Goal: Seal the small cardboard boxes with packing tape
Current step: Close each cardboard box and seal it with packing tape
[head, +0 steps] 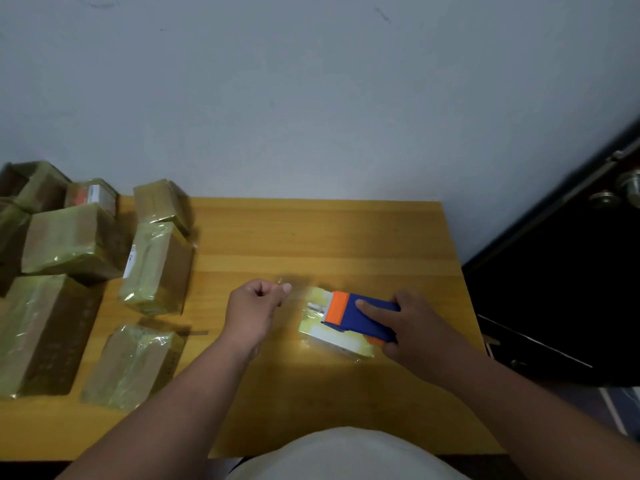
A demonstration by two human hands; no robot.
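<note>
A small box (pixel 323 336) wrapped in shiny yellowish tape lies on the wooden table (pixel 311 237), right of centre. My right hand (pixel 405 327) grips a blue and orange tape dispenser (pixel 360 317) that rests on top of this box. Just left of it, my left hand (pixel 254 306) pinches the free end of the clear tape (pixel 294 296), which stretches from the dispenser toward my fingers. The tape itself is faint and blurred.
Several taped cardboard boxes (pixel 156 268) are piled along the table's left side, the nearest one (pixel 131 365) by my left forearm. A grey wall stands behind the table. A dark door (pixel 571 271) with a metal knob is at the right.
</note>
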